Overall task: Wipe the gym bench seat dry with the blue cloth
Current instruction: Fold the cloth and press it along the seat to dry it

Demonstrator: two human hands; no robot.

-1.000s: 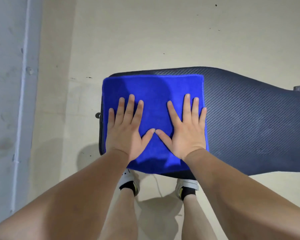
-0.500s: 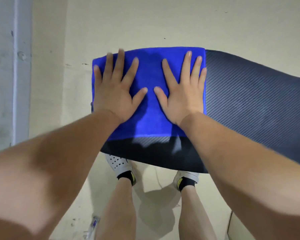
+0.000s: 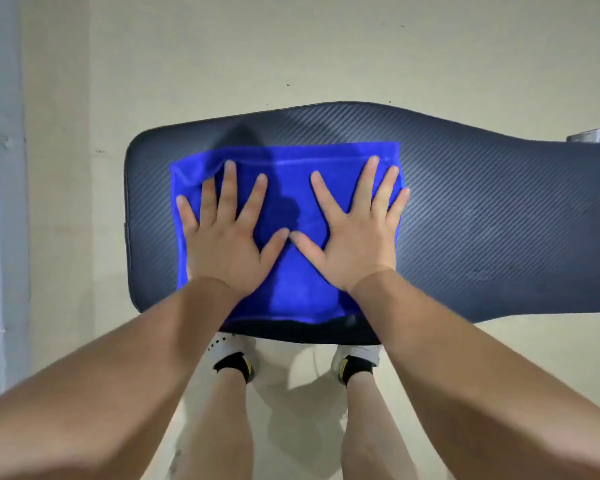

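A dark, ribbed gym bench seat point(image 3: 482, 220) runs from the left to the right edge of the view. The blue cloth point(image 3: 291, 292) lies spread flat on its left part, reaching close to the near edge, with a crease along its far side. My left hand point(image 3: 222, 244) and my right hand point(image 3: 357, 240) press flat on the cloth side by side. Their fingers are spread and the thumbs almost touch. Neither hand grips the cloth.
Pale floor surrounds the bench. A grey wall or pillar stands along the left edge. A light metal part point(image 3: 596, 135) shows behind the seat at far right. My feet in white shoes point(image 3: 232, 355) stand under the near edge.
The cloth went from the seat's left end out to its far edge, then came back toward me and a little to the right under both hands. Bare seat now shows left of it and beyond it.
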